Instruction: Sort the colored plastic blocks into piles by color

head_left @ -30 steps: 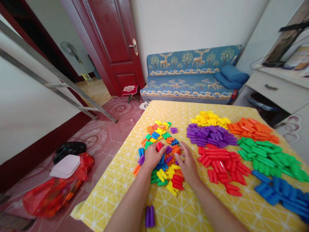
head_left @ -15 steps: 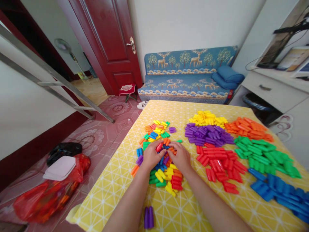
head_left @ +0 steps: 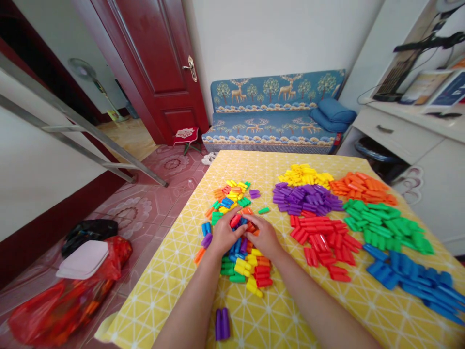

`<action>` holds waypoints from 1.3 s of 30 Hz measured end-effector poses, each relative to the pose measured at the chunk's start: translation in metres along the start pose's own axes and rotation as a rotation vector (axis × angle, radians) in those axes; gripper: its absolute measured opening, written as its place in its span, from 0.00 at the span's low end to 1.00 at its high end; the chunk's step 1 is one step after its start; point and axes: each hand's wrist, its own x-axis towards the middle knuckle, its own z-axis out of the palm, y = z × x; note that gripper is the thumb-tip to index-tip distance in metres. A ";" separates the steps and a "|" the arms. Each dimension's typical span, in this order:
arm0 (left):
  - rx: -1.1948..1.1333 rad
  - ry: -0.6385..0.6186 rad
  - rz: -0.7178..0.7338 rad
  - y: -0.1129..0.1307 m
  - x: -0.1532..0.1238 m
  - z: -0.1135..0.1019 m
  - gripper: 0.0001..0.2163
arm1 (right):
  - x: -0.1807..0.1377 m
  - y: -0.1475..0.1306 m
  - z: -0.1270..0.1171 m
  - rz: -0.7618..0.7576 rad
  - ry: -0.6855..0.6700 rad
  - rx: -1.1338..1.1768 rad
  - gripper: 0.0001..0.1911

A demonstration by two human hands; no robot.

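Both my hands are over a mixed pile of small coloured plastic tubes [head_left: 244,264], many lying side by side in pairs. My left hand [head_left: 225,236] is curled, with a red plastic tube [head_left: 235,221] between its thumb and fingers. My right hand [head_left: 266,238] bends in from the other side, thumb and forefinger close together over blue and orange tubes. What it grips, if anything, is hidden among the pieces. A green tube [head_left: 263,211] lies just beyond its knuckles. Near the table's front edge is a purple pair [head_left: 222,324].
Sorted heaps stand on the right: yellow [head_left: 305,175], purple [head_left: 307,198], orange [head_left: 363,188], red [head_left: 325,240], green [head_left: 387,225] and blue [head_left: 409,278]. A yellow patterned cloth [head_left: 163,295] covers the table. Beyond are a blue sofa [head_left: 269,128] and, left, a metal ladder [head_left: 78,128].
The whole view has shifted slightly to the left. My hands stay at the same part of the pile, with their fingers slightly moved among the tubes.
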 end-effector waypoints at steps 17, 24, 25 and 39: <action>-0.079 -0.003 -0.057 -0.006 0.002 0.000 0.17 | -0.028 -0.022 -0.046 0.140 0.415 0.197 0.03; -0.043 -0.033 -0.069 -0.004 0.003 0.001 0.16 | -0.049 -0.011 -0.072 0.264 0.301 0.114 0.07; -0.048 -0.037 -0.070 -0.004 0.003 0.001 0.15 | -0.046 -0.011 -0.068 0.260 0.263 0.102 0.09; -0.095 -0.040 -0.044 -0.005 0.001 0.000 0.16 | -0.014 -0.029 -0.020 -0.043 0.050 -0.218 0.11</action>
